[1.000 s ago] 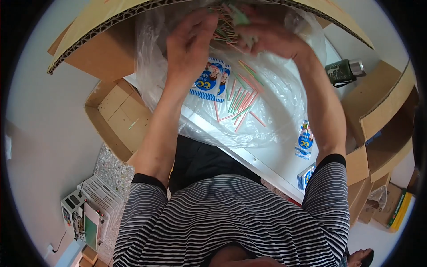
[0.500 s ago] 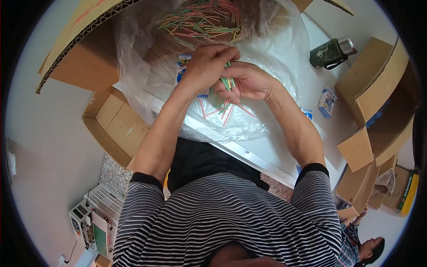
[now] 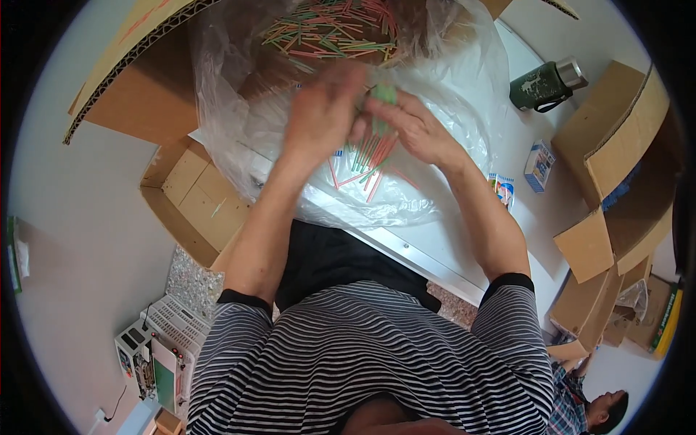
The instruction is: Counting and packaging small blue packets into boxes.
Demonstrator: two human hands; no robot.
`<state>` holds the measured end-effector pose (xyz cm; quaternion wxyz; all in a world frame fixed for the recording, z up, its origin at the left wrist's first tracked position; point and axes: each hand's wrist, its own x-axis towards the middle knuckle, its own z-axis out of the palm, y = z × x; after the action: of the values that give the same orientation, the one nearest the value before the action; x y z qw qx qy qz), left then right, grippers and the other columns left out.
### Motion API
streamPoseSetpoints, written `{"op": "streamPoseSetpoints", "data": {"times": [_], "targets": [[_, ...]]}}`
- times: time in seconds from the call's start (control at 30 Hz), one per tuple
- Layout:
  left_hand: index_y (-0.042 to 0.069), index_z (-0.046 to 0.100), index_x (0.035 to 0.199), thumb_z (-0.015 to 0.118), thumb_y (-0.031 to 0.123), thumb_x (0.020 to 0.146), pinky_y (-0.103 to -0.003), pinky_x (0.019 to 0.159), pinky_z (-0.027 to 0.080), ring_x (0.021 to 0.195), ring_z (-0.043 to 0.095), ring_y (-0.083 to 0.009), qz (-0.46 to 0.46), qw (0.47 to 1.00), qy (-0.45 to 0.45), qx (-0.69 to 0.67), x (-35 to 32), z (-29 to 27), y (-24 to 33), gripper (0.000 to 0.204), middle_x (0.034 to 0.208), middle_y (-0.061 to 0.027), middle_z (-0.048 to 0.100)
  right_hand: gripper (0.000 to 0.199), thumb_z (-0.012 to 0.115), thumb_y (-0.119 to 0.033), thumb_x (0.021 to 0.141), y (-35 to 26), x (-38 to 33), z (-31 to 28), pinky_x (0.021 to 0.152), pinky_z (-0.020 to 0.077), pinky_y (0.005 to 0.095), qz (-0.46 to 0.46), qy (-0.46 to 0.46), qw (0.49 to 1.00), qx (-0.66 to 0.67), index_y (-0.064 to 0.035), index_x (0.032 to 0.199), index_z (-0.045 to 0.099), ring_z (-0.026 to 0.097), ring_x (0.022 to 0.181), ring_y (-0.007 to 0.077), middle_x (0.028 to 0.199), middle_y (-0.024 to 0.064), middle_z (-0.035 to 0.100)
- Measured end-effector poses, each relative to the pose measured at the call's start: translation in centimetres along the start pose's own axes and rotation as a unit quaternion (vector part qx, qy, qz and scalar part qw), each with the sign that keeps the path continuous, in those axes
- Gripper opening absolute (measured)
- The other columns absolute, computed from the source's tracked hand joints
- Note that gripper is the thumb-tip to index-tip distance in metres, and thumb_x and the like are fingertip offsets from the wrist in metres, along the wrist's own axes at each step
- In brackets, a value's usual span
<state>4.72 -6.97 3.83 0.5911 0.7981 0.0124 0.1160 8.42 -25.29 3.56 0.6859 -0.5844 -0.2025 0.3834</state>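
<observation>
Green slender sticks (image 3: 385, 93), likely light, brittle, best pinched mid-length, are clamped by right fingers (image 3: 396, 114); blurred left fingers' (image 3: 351, 75) grip cannot be judged.

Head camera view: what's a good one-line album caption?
The right hand grips blurred green sticks beside the left hand, above clear plastic strewn with loose pink and green sticks.

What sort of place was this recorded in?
Probably a packing workroom: an open cardboard box, loose coloured sticks in clear plastic, and blue-and-white packets on a white table.
</observation>
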Motion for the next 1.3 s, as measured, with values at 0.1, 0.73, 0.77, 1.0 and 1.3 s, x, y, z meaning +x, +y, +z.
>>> {"op": "streamPoseSetpoints", "data": {"times": [0.1, 0.73, 0.77, 1.0, 1.3], "targets": [[0.000, 0.069, 0.106, 0.068, 0.043, 0.090, -0.045, 0.076, 0.054, 0.090, 0.071, -0.0344, 0.003, 0.964, 0.107, 0.243, -1.3, -3.3, 0.1, 0.046, 0.097, -0.0205, 0.072, 0.028, 0.045, -0.022, 0.106, -0.1, -1.2, -1.5, 0.100, 0.0420, 0.0322, -0.168, 0.152, 0.924, -0.307, -0.0014, 0.117, 0.060, 0.057, 0.109, 0.0178, 0.115, 0.0097, 0.066], [0.006, 0.077, 0.093, 0.075, 0.024, 0.088, -0.033, 0.065, 0.052, 0.068, 0.070, -0.0250, -0.010, 0.938, 0.097, 0.333, -2.2, -4.5, -4.9, 0.019, 0.077, -0.0137, 0.072, 0.028, 0.047, -0.023, 0.108, 4.8, -2.0, -5.4, 0.097, 0.0428, 0.0289, -0.148, 0.317, 0.879, -0.324, 0.0006, 0.116, 0.059, 0.059, 0.109, 0.0188, 0.121, 0.0112, 0.067], [0.006, 0.077, 0.093, 0.075, 0.024, 0.088, -0.033, 0.065, 0.052, 0.068, 0.070, -0.0250, -0.009, 0.938, 0.098, 0.333, -2.2, -4.8, -5.0, 0.019, 0.077, -0.0137, 0.072, 0.029, 0.046, -0.024, 0.108, 4.8, -1.9, -5.5, 0.095, 0.0428, 0.0288, -0.148, 0.320, 0.887, -0.300, 0.0004, 0.115, 0.060, 0.058, 0.107, 0.0179, 0.121, 0.0107, 0.067], [0.003, 0.074, 0.097, 0.072, 0.016, 0.092, -0.032, 0.065, 0.054, 0.069, 0.070, -0.0235, 0.038, 0.985, 0.152, 0.067, -2.7, -4.9, -3.9, 0.015, 0.087, -0.0134, 0.074, 0.031, 0.042, -0.029, 0.109, 1.6, -2.3, -5.1, 0.101, 0.0415, 0.0319, -0.183, 0.309, 0.900, -0.247, -0.0008, 0.112, 0.054, 0.059, 0.110, 0.0184, 0.127, 0.0135, 0.066], [-0.003, 0.072, 0.096, 0.077, 0.006, 0.087, -0.022, 0.066, 0.055, 0.073, 0.069, -0.0101, -0.191, 0.909, 0.036, -0.369, -2.6, -2.0, -2.6, 0.014, 0.089, -0.0094, 0.075, 0.028, 0.037, -0.027, 0.109, -0.2, -0.5, -0.9, 0.115, 0.0367, 0.0480, -0.216, 0.197, 0.947, 0.135, -0.0028, 0.107, 0.051, 0.056, 0.126, 0.0317, 0.129, 0.0275, 0.061]]}}
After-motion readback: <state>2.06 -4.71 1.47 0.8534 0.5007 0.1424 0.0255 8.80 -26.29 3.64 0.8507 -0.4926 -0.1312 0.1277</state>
